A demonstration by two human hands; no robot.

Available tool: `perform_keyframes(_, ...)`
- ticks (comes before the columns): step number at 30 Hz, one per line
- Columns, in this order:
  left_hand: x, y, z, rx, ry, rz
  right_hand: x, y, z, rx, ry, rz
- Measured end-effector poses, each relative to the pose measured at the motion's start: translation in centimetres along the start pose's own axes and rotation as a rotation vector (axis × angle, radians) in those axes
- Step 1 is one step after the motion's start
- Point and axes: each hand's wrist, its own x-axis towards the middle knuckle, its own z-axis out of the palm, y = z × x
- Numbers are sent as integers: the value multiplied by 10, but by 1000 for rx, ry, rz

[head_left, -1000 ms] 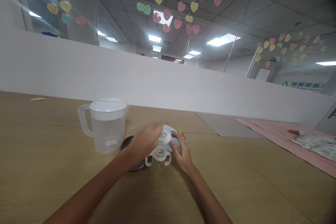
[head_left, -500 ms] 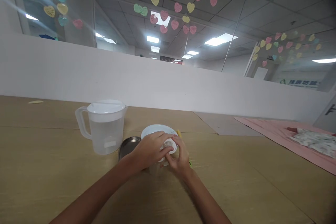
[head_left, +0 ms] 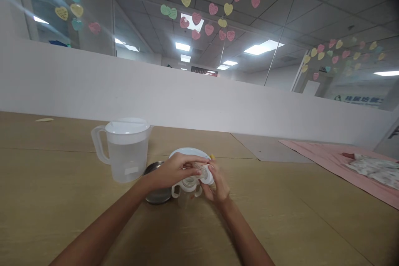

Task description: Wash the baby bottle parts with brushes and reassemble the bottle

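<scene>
A white ring-shaped cap with a clear teat-like piece [head_left: 206, 174] is between my hands, above and to the right of a clear bottle [head_left: 187, 195]. The bottle stands upright with its mouth uncovered and has a handle on each side. My right hand [head_left: 219, 185] is closed on the cap's right side. My left hand [head_left: 176, 169] reaches over from the left, its fingers closed on the clear piece. Behind the hands lies a white plate [head_left: 187, 150], partly hidden. A round metal dish [head_left: 158, 196] sits left of the bottle, partly under my left forearm.
A lidded pitcher [head_left: 127, 153] holding clear liquid stands to the left. Something yellow [head_left: 212, 156] shows by the plate. A pink cloth [head_left: 314, 156] with a patterned white fabric [head_left: 375, 169] lies at the right. A white wall [head_left: 187, 95] runs behind the table.
The cap has tilted and moved slightly right, and the bottle's open mouth now shows. My left hand has moved a little left, uncovering more of the metal dish and a bottle handle.
</scene>
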Motion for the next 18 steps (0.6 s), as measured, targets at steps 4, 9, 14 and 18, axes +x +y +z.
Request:
perform_keyframes(4, 4, -14, 0, -107, 31, -62, 4, 8, -1, -41, -54, -53)
perform_keyframes(9, 7, -19, 2, -69, 80, -96, 7, 10, -1, -125, -67, -63)
perform_keyframes(14, 6, -17, 4, 12, 161, 0, 6, 10, 1, -143, -81, -75)
perform_keyframes(18, 6, -20, 2, -5, 217, -20, 5, 12, 1, -129, -68, -46)
